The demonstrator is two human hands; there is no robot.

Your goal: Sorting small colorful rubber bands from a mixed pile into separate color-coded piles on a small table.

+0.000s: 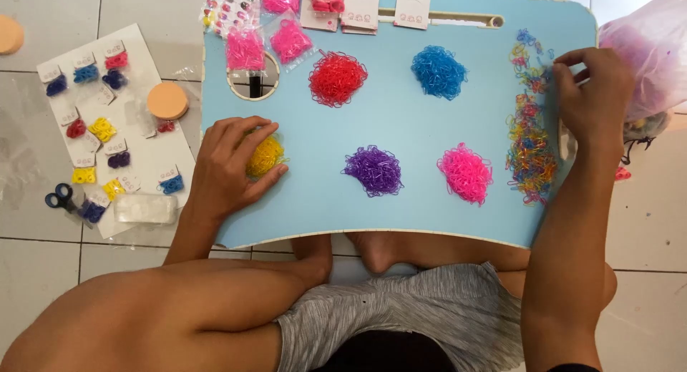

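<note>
While your left hand (pixel 232 164) cups the yellow band pile (pixel 266 155) | right hand (pixel 594 93) fingers pinch at the mixed bands (pixel 531 139) | lift one colour only, keep piles apart on the tabletop (pixel 401 121).

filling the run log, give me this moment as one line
left hand on yellow band pile | right hand picking at mixed band strip | blue lap table

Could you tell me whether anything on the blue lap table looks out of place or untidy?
Only the mixed-colour bands: a loose unsorted strip along the blue table's right edge, under the right hand, unlike the neat single-colour piles. The left hand covers the yellow pile.
</note>
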